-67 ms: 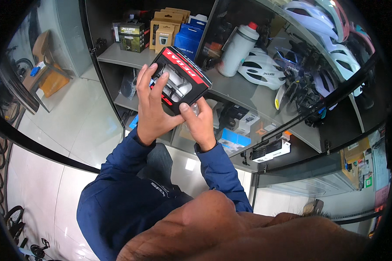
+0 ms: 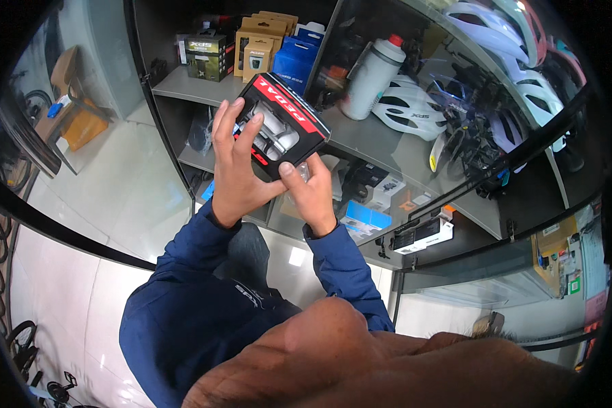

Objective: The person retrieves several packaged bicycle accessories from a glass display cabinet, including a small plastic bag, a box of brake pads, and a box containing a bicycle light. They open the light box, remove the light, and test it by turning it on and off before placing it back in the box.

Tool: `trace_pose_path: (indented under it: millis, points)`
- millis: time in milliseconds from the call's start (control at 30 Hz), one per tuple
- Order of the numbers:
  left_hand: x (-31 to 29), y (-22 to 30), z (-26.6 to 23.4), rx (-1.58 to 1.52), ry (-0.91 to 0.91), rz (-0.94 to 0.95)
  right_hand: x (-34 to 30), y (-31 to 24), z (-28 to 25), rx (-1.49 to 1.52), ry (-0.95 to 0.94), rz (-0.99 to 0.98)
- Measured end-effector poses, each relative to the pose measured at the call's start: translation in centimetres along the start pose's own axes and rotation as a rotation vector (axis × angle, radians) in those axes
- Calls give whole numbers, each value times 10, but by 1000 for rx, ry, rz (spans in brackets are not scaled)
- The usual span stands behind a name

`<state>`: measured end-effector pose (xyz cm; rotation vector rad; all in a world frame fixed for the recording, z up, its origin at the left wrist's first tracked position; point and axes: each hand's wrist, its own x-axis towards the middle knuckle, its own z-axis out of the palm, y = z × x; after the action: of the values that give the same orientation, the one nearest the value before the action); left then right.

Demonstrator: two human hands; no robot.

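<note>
Box: 1 blk/red box (image 2: pixel 300 121) held up, tilted, in front of open cabinet; 1 window in front face, silver metal pc. seen thru it.
R hand (image 2: pixel 314 196): box's low corner pinched btwn thumb (on front face) & fingers, mostly hidden behind.
L hand (image 2: pixel 236 164): fingers spread, laid over box's left edge in view; thumb stretched twd R thumb; firmness of contact can't be told.
Upper shelf: 1 grn box (image 2: pixel 207 60), min. 3 tan boxes (image 2: pixel 262 28), min. 2 blue boxes (image 2: pixel 294 60), all stood close.
Behind glass: 1 bottle (image 2: pixel 372 83) w/ 1 red cap, just beside 1 wht helmet (image 2: pixel 409 112).
Lower shelf: 1 lt-blue box (image 2: pixel 368 216) seen.
</note>
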<state>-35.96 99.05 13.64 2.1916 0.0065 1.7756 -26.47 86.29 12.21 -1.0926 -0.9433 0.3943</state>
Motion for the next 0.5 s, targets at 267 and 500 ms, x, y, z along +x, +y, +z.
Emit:
trace_pose_path:
  millis: [267, 500]
  points:
    - [-22, -27, -22, -345, 99, -148, 1, 16, -13, 120, -71, 120]
    - [-42, -46, -30, -1222, -32, -884, 3, 31, -25, 217, -156, 157]
